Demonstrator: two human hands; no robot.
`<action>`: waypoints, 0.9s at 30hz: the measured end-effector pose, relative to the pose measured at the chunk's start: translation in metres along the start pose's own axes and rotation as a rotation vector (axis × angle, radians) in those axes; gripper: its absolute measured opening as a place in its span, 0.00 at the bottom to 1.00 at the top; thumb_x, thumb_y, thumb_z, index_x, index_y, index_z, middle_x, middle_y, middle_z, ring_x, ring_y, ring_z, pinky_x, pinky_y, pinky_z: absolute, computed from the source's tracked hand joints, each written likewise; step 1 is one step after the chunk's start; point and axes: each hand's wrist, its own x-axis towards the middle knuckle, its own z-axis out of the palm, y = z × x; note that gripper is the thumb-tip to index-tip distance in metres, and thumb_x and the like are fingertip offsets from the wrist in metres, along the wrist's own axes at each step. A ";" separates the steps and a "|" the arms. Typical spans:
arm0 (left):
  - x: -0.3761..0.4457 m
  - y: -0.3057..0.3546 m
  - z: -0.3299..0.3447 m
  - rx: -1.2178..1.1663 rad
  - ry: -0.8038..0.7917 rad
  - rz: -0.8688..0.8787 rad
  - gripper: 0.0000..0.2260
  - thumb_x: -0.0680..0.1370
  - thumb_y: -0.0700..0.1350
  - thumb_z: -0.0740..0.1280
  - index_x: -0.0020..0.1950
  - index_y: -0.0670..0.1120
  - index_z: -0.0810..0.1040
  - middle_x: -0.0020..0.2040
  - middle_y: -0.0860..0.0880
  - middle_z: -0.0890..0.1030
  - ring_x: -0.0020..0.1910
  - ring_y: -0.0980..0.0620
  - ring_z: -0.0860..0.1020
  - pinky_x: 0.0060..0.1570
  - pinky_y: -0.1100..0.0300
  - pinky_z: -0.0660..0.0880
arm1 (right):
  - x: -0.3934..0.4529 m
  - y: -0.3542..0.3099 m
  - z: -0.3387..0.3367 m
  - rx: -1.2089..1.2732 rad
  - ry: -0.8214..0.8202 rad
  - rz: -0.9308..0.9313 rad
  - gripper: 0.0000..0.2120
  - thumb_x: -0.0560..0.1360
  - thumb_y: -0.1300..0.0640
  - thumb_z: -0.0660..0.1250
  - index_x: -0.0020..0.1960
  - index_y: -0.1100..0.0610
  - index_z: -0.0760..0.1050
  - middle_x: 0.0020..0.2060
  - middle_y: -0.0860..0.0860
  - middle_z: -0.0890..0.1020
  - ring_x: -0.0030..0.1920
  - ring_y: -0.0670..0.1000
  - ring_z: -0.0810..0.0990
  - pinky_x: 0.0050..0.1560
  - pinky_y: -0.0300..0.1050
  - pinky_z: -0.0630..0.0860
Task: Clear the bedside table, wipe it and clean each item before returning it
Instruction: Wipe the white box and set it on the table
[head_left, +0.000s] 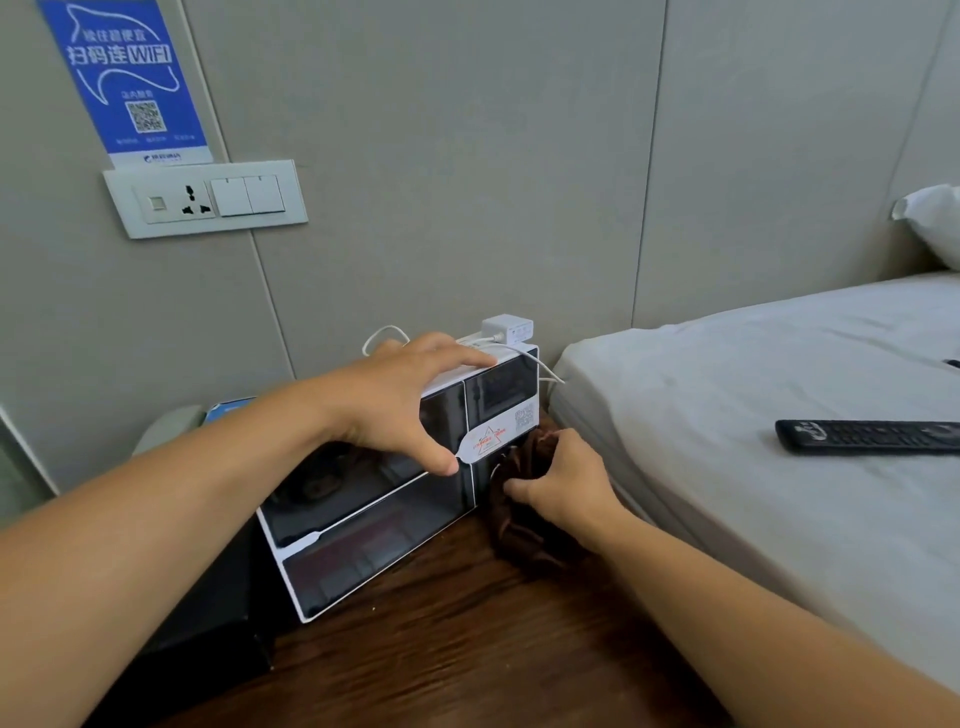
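Landmark = white box (400, 483) w/ dark glossy front panels, standing on the wooden bedside table (467, 649).

Nearest the camera: bare tabletop in front of the box. A black object (208, 639) sits just L of the box's near corner, touching or almost touching; can't tell what it is.

R hand (563, 486) is at the box's R end, fingers curled round a dark brown cloth (524, 514), bunched up & pressed vs the box's R front panel, its lower part lying on the table.

L hand (400, 400) is over the box's top front edge, fingers spread & laid on the top, thumb down on the front face near the orange-printed label.

Behind the box: white charger block (508, 328) on the top rear corner, w/ a white cable (384, 332) looping behind the box. L of the box, a blue-edged item (228, 408), mostly hidden by the L forearm.

R of the box: bed (753, 493) w/ grey sheet, black remote (867, 435) lying on it, well apart from the box. Pillow (935, 223) further back.

Wall above-L of the box: socket & switch plate (205, 198), blue WiFi sign (127, 78) just above it.
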 end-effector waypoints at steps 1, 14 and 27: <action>0.000 0.000 0.000 -0.006 0.001 -0.001 0.49 0.61 0.61 0.81 0.75 0.75 0.57 0.73 0.67 0.60 0.70 0.50 0.62 0.68 0.51 0.66 | -0.001 0.000 0.001 0.006 0.035 0.002 0.27 0.68 0.51 0.81 0.59 0.58 0.72 0.56 0.54 0.80 0.58 0.56 0.79 0.52 0.45 0.74; 0.001 -0.003 0.000 -0.045 0.014 0.024 0.47 0.59 0.64 0.78 0.74 0.74 0.60 0.73 0.65 0.63 0.72 0.51 0.64 0.72 0.49 0.66 | -0.007 -0.001 0.001 0.130 0.189 -0.231 0.11 0.70 0.62 0.75 0.48 0.49 0.78 0.42 0.43 0.81 0.44 0.45 0.78 0.40 0.30 0.67; 0.001 -0.003 0.000 -0.055 0.013 0.010 0.47 0.57 0.66 0.77 0.74 0.74 0.61 0.73 0.65 0.63 0.72 0.52 0.65 0.72 0.48 0.68 | -0.019 -0.002 0.015 -0.031 -0.047 -0.420 0.13 0.68 0.64 0.72 0.48 0.50 0.76 0.43 0.46 0.82 0.47 0.49 0.80 0.46 0.39 0.72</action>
